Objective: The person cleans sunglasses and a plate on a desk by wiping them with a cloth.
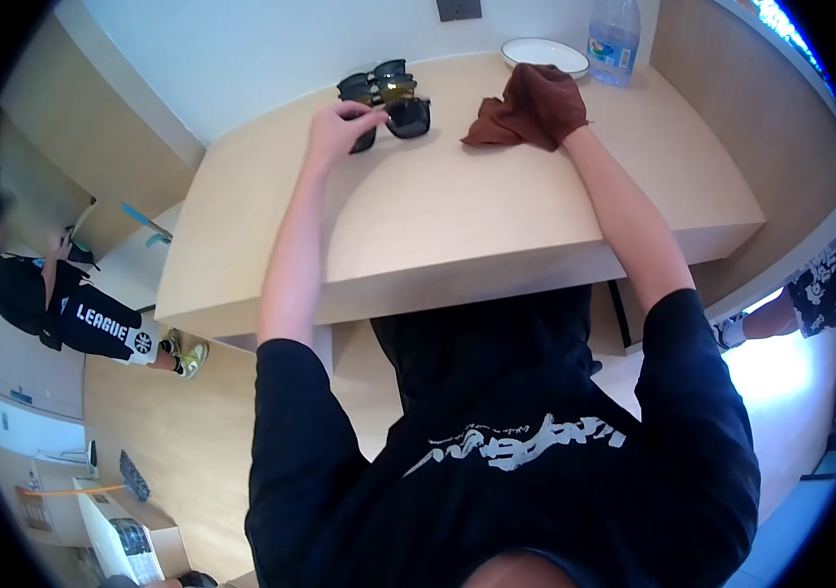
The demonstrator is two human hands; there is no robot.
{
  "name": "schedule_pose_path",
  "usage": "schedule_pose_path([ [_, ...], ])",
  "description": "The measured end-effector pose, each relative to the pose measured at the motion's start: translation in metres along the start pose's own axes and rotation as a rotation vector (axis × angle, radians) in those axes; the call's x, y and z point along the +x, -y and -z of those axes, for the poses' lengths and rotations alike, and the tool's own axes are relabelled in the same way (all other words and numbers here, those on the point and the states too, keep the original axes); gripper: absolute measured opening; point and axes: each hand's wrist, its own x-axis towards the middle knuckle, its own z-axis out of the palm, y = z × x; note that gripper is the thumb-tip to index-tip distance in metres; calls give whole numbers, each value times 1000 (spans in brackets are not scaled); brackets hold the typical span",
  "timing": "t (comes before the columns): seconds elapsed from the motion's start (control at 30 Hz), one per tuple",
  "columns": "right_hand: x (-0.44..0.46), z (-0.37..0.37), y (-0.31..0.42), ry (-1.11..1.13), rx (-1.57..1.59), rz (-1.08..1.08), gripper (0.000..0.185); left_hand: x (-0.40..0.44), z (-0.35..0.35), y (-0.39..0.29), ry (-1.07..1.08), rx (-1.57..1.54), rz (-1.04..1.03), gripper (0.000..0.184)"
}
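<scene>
Dark sunglasses [408,118] are pinched at the middle by my left hand [340,129], just above the wooden desk [457,211] or resting on it; I cannot tell which. Behind them, more sunglasses [376,86] lie in a row, one pair with yellowish lenses. Over at the right, a brown cloth [521,113] is bunched under and around my right hand [575,132]. The cloth covers its fingers, and one corner spreads left on the desk.
A white plate [545,56] and a clear plastic bottle [614,44] stand at the back right, near the side panel [751,88]. A person [55,294] stands at the left; another person's leg [771,318] shows at the right.
</scene>
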Motion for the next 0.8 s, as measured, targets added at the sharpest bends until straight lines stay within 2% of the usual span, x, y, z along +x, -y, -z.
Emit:
schedule_pose_path([
  [0.03, 8, -25, -37, -38, 277, -39, 24, 6, 2, -1, 28, 24, 36, 35],
  [0.07, 24, -19, -25, -74, 561, -65, 21, 9, 0, 0, 62, 74, 6, 35],
  [0.1, 18, -10, -15, 9, 834, -348, 22, 11, -3, 2, 57, 156, -34, 36],
  [0.13, 18, -11, -12, 27, 879, -347, 25, 12, -3, 3, 47, 175, -30, 37],
  [0.4, 36, -19, -11, 75, 830, -433, 29, 35, -2, 26, 41, 256, -38, 37],
  [0.57, 40, -18, -11, 106, 830, -403, 30, 32, -5, 8, -5, 353, -216, 30],
  [0.8, 38, -23, -8, 101, 927, -445, 33, 35, -21, 20, 15, 393, -278, 19],
])
